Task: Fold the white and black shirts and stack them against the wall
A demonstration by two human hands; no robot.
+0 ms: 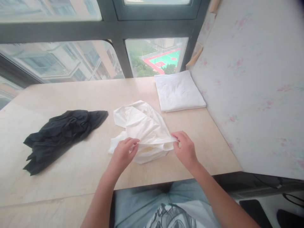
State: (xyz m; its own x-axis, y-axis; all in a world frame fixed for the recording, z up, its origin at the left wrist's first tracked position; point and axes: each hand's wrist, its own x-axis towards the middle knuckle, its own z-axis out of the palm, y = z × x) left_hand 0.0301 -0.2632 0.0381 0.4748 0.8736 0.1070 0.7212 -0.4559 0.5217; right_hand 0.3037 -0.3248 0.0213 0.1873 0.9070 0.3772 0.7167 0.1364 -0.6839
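Observation:
A rumpled white garment [147,123] lies on the wooden tabletop in front of me; its exact kind is hard to make out. My left hand [125,152] pinches its near edge between thumb and fingers. At the other end of that edge, my right hand [185,147] grips the cloth the same way. Between the two hands the edge is drawn fairly straight and lifted a little, with a loose layer of the cloth hanging below it. The far part of the garment rests on the table in folds.
A crumpled black garment [64,131] lies to the left. At the back right sits a neatly folded white cloth [179,91], close to the flowered wall [256,79]. A window frame [116,31] borders the far side of the wooden table [78,95].

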